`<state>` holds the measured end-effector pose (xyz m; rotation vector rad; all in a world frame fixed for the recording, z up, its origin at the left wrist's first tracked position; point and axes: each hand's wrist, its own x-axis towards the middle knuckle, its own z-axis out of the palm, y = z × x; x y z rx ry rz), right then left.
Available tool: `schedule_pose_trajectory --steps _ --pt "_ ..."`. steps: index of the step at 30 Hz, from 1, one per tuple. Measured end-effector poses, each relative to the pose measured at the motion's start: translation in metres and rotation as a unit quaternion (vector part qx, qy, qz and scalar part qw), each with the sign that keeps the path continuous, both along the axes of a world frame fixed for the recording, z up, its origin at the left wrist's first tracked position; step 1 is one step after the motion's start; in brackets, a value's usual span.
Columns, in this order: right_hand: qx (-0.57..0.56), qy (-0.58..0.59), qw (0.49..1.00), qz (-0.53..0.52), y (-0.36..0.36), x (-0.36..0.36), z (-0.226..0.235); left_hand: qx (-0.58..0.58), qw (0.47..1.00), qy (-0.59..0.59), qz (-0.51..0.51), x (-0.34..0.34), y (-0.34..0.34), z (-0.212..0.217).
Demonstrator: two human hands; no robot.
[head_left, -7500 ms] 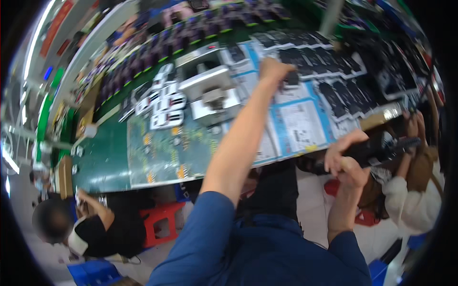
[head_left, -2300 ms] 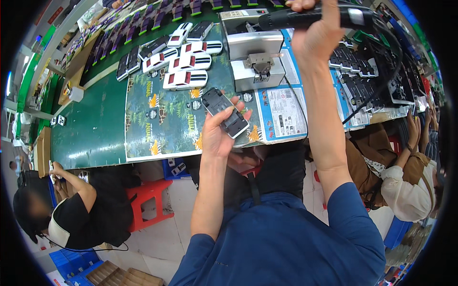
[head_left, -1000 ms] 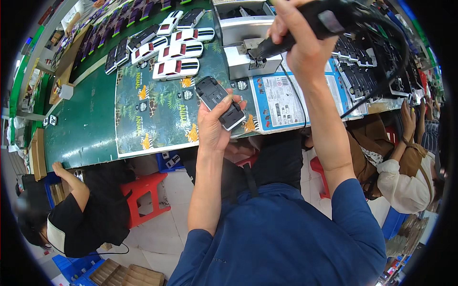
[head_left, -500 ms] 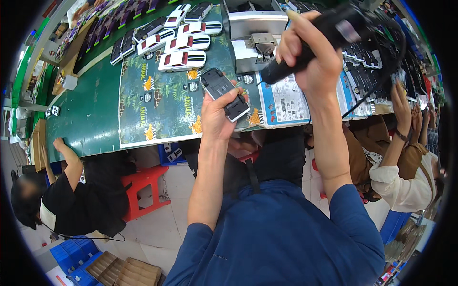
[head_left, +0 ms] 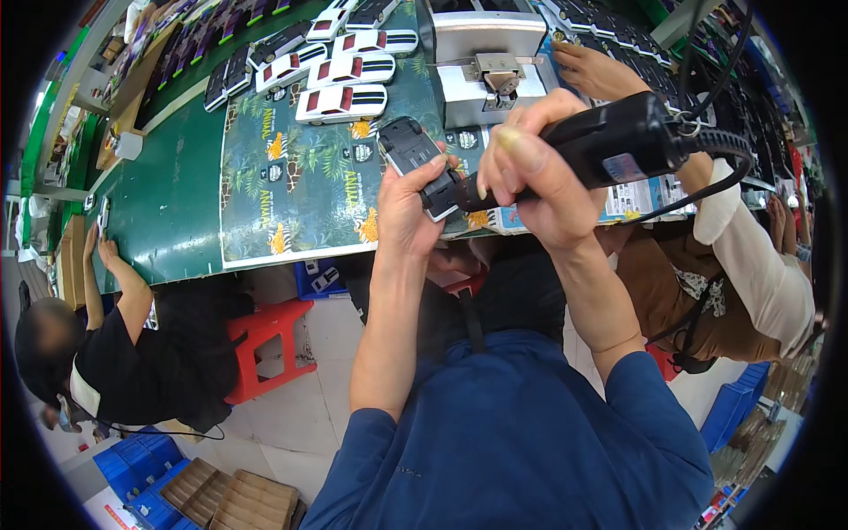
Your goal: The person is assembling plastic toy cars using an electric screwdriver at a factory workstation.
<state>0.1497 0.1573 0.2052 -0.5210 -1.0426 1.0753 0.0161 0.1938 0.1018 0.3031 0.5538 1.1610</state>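
Note:
My left hand (head_left: pixel 409 208) is closed round a toy car (head_left: pixel 410 146), held with its black underside up just above the table's near edge. In my right hand (head_left: pixel 548 181) is a black electric screwdriver (head_left: pixel 605 146) with a cord. Its tip end reaches the near end of the car's underside; the bit itself is hidden, so I cannot tell whether it touches a screw. Beyond my left hand, several white toy cars (head_left: pixel 343 103) with dark stripes stand in a group on the patterned sheet (head_left: pixel 305 190).
A metal fixture (head_left: pixel 488 75) stands at the back centre. More dark toy cars (head_left: pixel 609 35) lie at the far right, where a co-worker's hand (head_left: pixel 601 72) reaches in. Another person (head_left: pixel 124 353) sits at the left by a red stool (head_left: pixel 269 344). The screwdriver's cord (head_left: pixel 746 155) loops at the right.
My right hand has brought the screwdriver down and left to the toy car in my left hand. A co-worker's arm on the right has reached farther across the table.

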Motion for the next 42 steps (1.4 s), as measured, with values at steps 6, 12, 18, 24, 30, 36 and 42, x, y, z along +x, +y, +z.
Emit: schedule_pose_trajectory --steps 6,12,18,24,30,36,42 --pt "0.062 -0.116 0.991 0.035 0.006 0.000 -0.004 -0.057 0.996 -0.059 -0.033 -0.002 0.004 -0.008" --pt "0.072 -0.125 0.988 0.052 0.005 -0.002 -0.005 -0.067 0.996 -0.051 -0.028 -0.002 0.004 -0.004" --pt "0.056 -0.126 0.989 0.044 -0.001 -0.002 -0.005 -0.078 0.996 -0.032 -0.025 -0.002 0.001 0.000" --pt "0.055 -0.131 0.989 0.047 0.000 0.004 -0.009 -0.076 0.992 -0.088 -0.046 -0.002 0.004 0.001" --pt "0.075 -0.123 0.987 0.074 0.006 0.002 -0.012 -0.057 0.994 -0.078 -0.050 -0.007 0.005 0.012" --pt "0.089 -0.070 0.990 0.084 -0.009 0.001 -0.004 -0.028 0.998 0.000 -0.049 -0.008 0.004 0.006" --pt "0.167 -0.045 0.981 0.082 -0.016 0.061 0.008 0.460 0.667 0.570 0.134 -0.047 0.028 0.028"
